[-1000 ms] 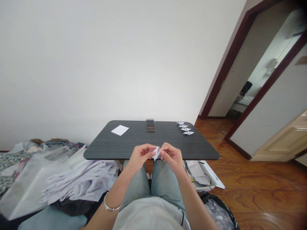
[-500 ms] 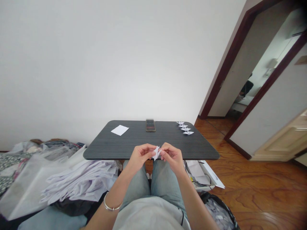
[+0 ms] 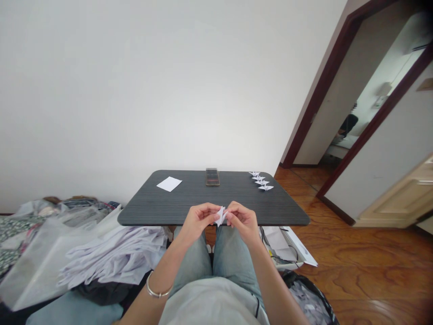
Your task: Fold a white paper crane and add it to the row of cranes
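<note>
My left hand (image 3: 197, 220) and my right hand (image 3: 242, 220) meet over the near edge of a dark table (image 3: 169, 205). Between their pinched fingertips is a small folded white paper piece (image 3: 220, 215), held by both hands. A flat white sheet of paper (image 3: 169, 183) lies at the table's far left. Several small folded white paper figures (image 3: 261, 180) stand in a row at the far right. A silver bracelet (image 3: 156, 291) is on my left wrist.
A small dark phone-like object (image 3: 212, 177) stands at the table's far middle. Piles of white cloth and bags (image 3: 84, 253) fill the floor on the left. A white box (image 3: 292, 250) sits under the table's right side. An open doorway (image 3: 352, 113) shows a person far off.
</note>
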The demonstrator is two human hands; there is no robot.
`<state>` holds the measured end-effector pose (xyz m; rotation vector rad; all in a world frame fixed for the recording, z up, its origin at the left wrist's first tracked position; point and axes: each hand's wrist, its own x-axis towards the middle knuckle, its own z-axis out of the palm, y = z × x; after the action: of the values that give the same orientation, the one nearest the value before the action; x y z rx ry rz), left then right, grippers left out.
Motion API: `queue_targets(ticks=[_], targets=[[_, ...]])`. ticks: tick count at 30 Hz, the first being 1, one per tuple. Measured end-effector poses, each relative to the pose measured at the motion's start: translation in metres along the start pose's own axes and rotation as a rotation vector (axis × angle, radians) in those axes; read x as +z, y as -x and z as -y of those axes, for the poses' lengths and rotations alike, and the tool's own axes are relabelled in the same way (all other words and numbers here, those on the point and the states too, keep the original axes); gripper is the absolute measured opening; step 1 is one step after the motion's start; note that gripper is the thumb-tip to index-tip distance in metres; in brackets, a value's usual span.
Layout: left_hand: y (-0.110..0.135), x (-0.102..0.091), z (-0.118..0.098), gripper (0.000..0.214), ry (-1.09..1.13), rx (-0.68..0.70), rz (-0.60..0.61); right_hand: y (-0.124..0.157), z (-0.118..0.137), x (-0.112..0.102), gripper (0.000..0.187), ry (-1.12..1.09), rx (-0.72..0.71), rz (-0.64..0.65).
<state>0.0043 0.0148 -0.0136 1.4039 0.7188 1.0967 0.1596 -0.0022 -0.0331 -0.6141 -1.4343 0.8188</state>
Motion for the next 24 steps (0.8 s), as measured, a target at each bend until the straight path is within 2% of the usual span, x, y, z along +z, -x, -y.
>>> queue_targets(ticks=[24], targets=[[0.0013,0.0019,-0.0037,0.023,-0.011,-0.004,-0.014,0.0005,0.0004,-0.0003,0.013,0.011,0.021,0.007]])
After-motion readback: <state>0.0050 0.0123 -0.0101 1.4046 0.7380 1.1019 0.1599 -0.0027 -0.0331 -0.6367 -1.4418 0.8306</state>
